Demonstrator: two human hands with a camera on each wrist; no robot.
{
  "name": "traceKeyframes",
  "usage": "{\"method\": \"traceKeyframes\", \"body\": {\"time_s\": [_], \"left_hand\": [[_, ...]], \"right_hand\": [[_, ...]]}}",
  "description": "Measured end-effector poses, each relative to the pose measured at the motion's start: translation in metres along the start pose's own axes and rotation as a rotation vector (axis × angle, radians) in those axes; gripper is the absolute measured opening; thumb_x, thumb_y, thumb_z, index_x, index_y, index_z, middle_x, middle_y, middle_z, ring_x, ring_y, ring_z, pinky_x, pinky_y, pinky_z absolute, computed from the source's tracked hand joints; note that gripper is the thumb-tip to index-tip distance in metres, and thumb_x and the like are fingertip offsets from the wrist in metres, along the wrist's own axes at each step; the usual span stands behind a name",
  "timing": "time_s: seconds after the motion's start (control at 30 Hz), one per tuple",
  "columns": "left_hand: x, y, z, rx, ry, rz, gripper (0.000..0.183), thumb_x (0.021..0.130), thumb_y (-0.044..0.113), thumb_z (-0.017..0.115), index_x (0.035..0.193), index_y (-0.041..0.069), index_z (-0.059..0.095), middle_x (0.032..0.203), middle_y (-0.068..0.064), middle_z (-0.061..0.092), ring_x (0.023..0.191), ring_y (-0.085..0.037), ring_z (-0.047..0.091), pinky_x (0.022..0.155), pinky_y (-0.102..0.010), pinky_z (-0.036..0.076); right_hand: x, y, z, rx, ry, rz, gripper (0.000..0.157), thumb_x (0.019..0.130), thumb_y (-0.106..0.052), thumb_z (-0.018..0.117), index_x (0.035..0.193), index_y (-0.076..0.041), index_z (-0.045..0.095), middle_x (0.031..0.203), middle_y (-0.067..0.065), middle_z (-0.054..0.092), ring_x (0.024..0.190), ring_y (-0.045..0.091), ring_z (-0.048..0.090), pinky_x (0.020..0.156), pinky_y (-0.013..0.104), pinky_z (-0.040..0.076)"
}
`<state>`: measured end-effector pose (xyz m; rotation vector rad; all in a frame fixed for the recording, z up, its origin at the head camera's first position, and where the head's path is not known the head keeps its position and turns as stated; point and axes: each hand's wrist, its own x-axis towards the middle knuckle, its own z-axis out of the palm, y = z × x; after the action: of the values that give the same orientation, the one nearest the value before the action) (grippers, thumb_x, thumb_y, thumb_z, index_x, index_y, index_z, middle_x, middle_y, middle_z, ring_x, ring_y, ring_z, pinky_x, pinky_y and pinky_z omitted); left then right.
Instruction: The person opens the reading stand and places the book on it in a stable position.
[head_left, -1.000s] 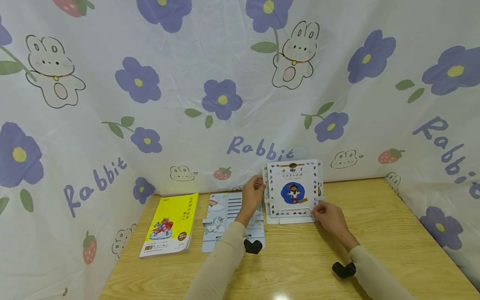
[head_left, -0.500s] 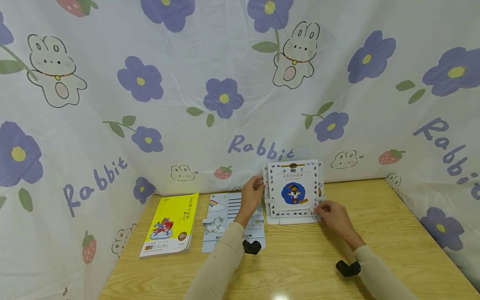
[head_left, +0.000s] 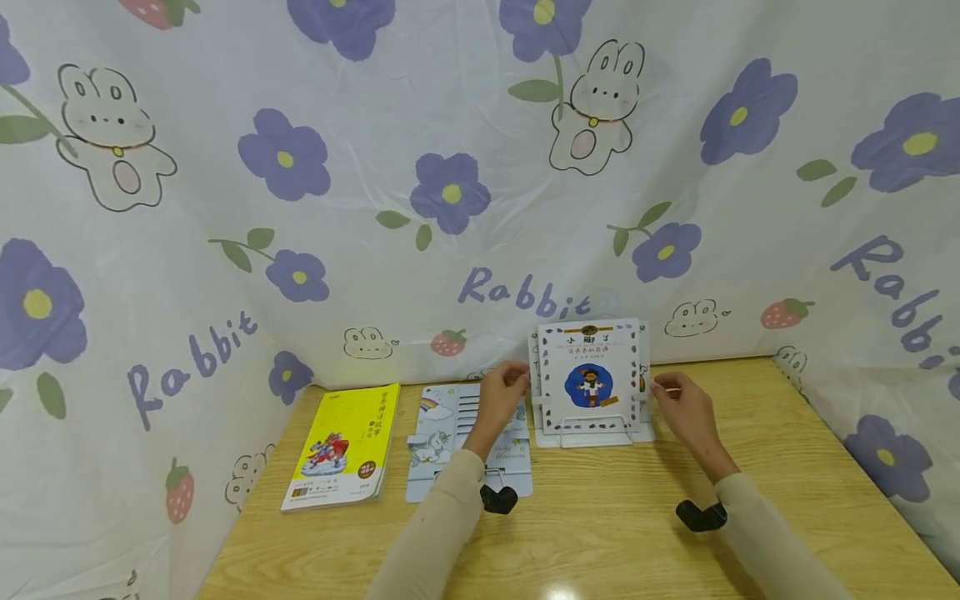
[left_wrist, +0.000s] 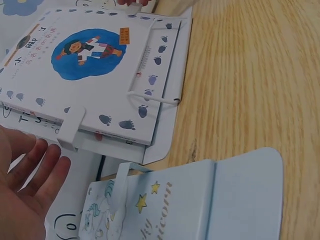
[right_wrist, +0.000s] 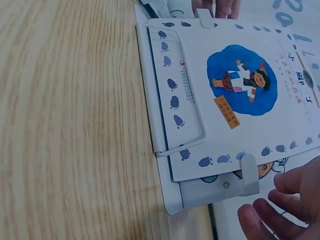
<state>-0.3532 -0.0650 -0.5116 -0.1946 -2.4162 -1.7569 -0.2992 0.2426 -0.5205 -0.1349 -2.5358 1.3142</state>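
A white picture book leans on a white bookstand against the back curtain. White side clips, one of them a right clip, overlap the book's edges, and a wire holder crosses its lower front. My left hand is beside the stand's left edge, its bent fingers close to the left clip with nothing held. On the other side, my right hand hovers by the right clip. Thumb and fingers are parted there, with a small gap to the clip in the right wrist view.
Left of the stand, a pale blue unicorn bookstand lies partly behind my left forearm. Farther left is a yellow book on the wooden table. A patterned curtain closes off the back and sides.
My right hand has left the stand's lower right corner and moved up and outward to the right clip. The left hand has dropped slightly, staying at the left edge.
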Motion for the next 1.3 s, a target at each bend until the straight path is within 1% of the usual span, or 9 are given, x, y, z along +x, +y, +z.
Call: {"method": "traceKeyframes", "body": {"time_s": [0.07, 0.13, 0.2, 0.37, 0.43, 0.7, 1.0, 1.17, 1.3], "left_hand": [[-0.001, -0.002, 0.001, 0.009, -0.008, 0.006, 0.017, 0.103, 0.004, 0.067, 0.118, 0.0, 0.073, 0.111, -0.017, 0.075, 0.097, -0.023, 0.072, 0.085, -0.031, 0.064], [-0.003, -0.003, 0.002, 0.028, -0.011, 0.014, 0.017, 0.101, 0.002, 0.067, 0.118, 0.0, 0.073, 0.111, -0.017, 0.075, 0.097, -0.023, 0.071, 0.084, -0.03, 0.063], [-0.004, -0.004, 0.005, 0.05, -0.005, 0.02, 0.018, 0.1, 0.0, 0.068, 0.117, 0.0, 0.073, 0.11, -0.017, 0.075, 0.098, -0.024, 0.071, 0.083, -0.029, 0.063], [-0.005, -0.005, 0.011, 0.095, 0.022, 0.021, 0.019, 0.099, -0.001, 0.07, 0.118, 0.002, 0.074, 0.108, -0.014, 0.075, 0.1, -0.024, 0.072, 0.083, -0.027, 0.063], [-0.005, -0.005, 0.012, 0.105, 0.033, 0.025, 0.019, 0.099, -0.001, 0.071, 0.117, 0.002, 0.074, 0.107, -0.013, 0.075, 0.099, -0.023, 0.072, 0.082, -0.027, 0.063], [-0.005, -0.002, 0.016, 0.125, 0.07, 0.052, 0.019, 0.096, -0.002, 0.073, 0.114, 0.004, 0.076, 0.101, -0.011, 0.076, 0.094, -0.021, 0.073, 0.078, -0.026, 0.063], [-0.002, 0.003, 0.028, 0.132, 0.071, 0.0, 0.02, 0.097, -0.001, 0.073, 0.116, 0.007, 0.075, 0.103, -0.007, 0.075, 0.096, -0.018, 0.072, 0.081, -0.025, 0.062], [0.001, 0.007, 0.035, 0.145, 0.076, 0.026, 0.019, 0.097, -0.003, 0.072, 0.114, 0.005, 0.075, 0.101, -0.01, 0.077, 0.095, -0.019, 0.073, 0.081, -0.025, 0.062], [0.003, 0.009, 0.039, 0.156, 0.077, 0.052, 0.02, 0.097, -0.004, 0.071, 0.115, 0.004, 0.076, 0.102, -0.011, 0.077, 0.095, -0.021, 0.073, 0.082, -0.027, 0.062]], "right_hand": [[0.003, 0.001, 0.002, -0.001, -0.013, -0.005, 0.037, 0.111, -0.022, 0.057, 0.136, 0.005, 0.062, 0.133, 0.031, 0.067, 0.119, 0.046, 0.067, 0.093, 0.049, 0.061], [0.006, 0.002, 0.003, 0.002, -0.026, -0.008, 0.038, 0.112, -0.022, 0.056, 0.138, 0.006, 0.061, 0.135, 0.031, 0.066, 0.121, 0.047, 0.067, 0.097, 0.054, 0.06], [0.008, 0.003, 0.005, 0.0, -0.037, -0.009, 0.038, 0.112, -0.021, 0.055, 0.137, 0.006, 0.061, 0.133, 0.032, 0.066, 0.119, 0.047, 0.067, 0.093, 0.051, 0.061], [0.013, 0.004, 0.005, 0.006, -0.021, 0.003, 0.032, 0.111, -0.016, 0.056, 0.131, 0.008, 0.064, 0.125, 0.032, 0.069, 0.109, 0.043, 0.071, 0.078, 0.032, 0.063], [0.014, 0.004, 0.005, 0.009, -0.014, 0.012, 0.03, 0.11, -0.014, 0.057, 0.129, 0.009, 0.064, 0.124, 0.032, 0.069, 0.107, 0.042, 0.072, 0.076, 0.028, 0.063], [0.018, 0.005, 0.004, -0.01, -0.012, 0.028, 0.029, 0.11, -0.015, 0.056, 0.126, 0.008, 0.065, 0.121, 0.031, 0.07, 0.103, 0.042, 0.073, 0.073, 0.031, 0.064], [0.023, 0.008, -0.001, -0.015, -0.003, 0.055, 0.031, 0.11, -0.014, 0.056, 0.127, 0.011, 0.064, 0.122, 0.033, 0.068, 0.103, 0.042, 0.072, 0.072, 0.029, 0.064], [0.026, 0.01, -0.005, -0.017, 0.018, 0.068, 0.032, 0.109, -0.014, 0.055, 0.126, 0.011, 0.065, 0.121, 0.034, 0.068, 0.102, 0.042, 0.073, 0.072, 0.029, 0.064], [0.028, 0.012, -0.006, -0.017, 0.035, 0.08, 0.032, 0.109, -0.015, 0.054, 0.126, 0.011, 0.065, 0.12, 0.034, 0.069, 0.101, 0.042, 0.073, 0.069, 0.024, 0.062]]}}
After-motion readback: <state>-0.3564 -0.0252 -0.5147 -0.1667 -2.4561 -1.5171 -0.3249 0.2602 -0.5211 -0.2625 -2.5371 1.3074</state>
